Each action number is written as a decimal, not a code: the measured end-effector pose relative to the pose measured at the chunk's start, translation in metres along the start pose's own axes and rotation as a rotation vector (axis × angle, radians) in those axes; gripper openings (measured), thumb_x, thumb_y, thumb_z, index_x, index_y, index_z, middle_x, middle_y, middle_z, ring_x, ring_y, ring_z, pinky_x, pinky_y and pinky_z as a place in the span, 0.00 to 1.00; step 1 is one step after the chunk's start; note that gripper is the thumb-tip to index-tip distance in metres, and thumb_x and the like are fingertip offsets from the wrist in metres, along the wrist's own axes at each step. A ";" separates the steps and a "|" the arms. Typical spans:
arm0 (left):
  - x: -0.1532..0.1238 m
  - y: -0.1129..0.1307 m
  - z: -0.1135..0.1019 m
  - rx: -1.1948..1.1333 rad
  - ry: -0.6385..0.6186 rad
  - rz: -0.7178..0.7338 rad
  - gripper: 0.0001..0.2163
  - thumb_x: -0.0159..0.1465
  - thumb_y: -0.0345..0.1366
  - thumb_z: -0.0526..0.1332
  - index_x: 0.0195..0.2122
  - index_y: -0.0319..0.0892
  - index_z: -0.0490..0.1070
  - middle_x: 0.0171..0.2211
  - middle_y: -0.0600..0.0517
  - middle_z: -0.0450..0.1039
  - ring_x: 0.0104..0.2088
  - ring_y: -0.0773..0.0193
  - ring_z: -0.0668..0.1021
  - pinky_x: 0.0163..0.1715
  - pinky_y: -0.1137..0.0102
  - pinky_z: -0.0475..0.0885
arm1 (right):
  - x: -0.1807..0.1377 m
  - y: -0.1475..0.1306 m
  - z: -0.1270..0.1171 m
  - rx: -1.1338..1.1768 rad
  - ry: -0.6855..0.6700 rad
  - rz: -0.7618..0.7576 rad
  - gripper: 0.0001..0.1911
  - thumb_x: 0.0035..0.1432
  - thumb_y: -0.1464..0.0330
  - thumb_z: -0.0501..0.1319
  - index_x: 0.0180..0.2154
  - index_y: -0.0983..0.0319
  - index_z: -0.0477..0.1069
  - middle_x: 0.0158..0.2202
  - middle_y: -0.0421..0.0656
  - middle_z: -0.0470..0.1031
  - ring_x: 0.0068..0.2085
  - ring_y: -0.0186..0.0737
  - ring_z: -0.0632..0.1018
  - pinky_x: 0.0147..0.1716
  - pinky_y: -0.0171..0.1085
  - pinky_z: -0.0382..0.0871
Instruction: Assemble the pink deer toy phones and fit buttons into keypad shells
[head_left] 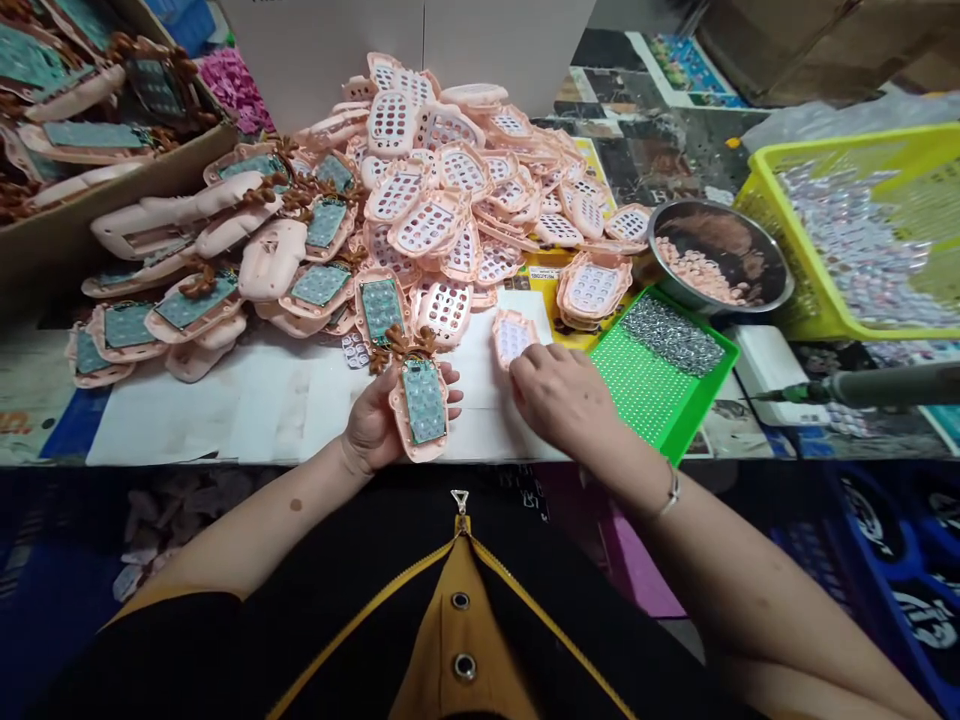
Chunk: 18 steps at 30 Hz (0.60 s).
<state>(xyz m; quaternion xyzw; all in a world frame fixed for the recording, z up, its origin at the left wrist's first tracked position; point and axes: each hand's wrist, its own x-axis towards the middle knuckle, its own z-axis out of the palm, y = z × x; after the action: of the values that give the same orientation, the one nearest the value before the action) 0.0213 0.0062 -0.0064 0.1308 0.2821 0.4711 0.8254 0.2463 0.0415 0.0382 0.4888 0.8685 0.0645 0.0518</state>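
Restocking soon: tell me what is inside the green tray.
A heap of small silvery parts lies at the far end of the green tray; the rest shows bare dotted floor. The right hand hides its near left edge.

Green tray of silver screws, steel bowl, yellow basket, cardboard box at left, grey screwdriver at right

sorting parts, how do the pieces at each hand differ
The antlered shell in the left hand shows a green board and brown antlers; the keypad cover at the right hand shows key holes, no antlers. The antlered shell is held up; the keypad cover lies on white paper. Both are pink plastic.
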 end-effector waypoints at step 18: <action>-0.020 -0.003 0.045 0.183 -0.056 0.093 0.34 0.44 0.61 0.73 0.44 0.39 0.78 0.40 0.43 0.83 0.55 0.35 0.79 0.55 0.47 0.73 | -0.062 -0.044 0.040 1.625 0.374 0.249 0.26 0.64 0.47 0.57 0.54 0.55 0.72 0.56 0.52 0.77 0.56 0.50 0.79 0.57 0.54 0.74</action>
<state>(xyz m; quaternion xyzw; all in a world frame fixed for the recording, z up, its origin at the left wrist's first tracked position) 0.0416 -0.0104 0.0355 0.2315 0.2943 0.4774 0.7949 0.2476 -0.0317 -0.0067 0.4475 0.5790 -0.4954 -0.4681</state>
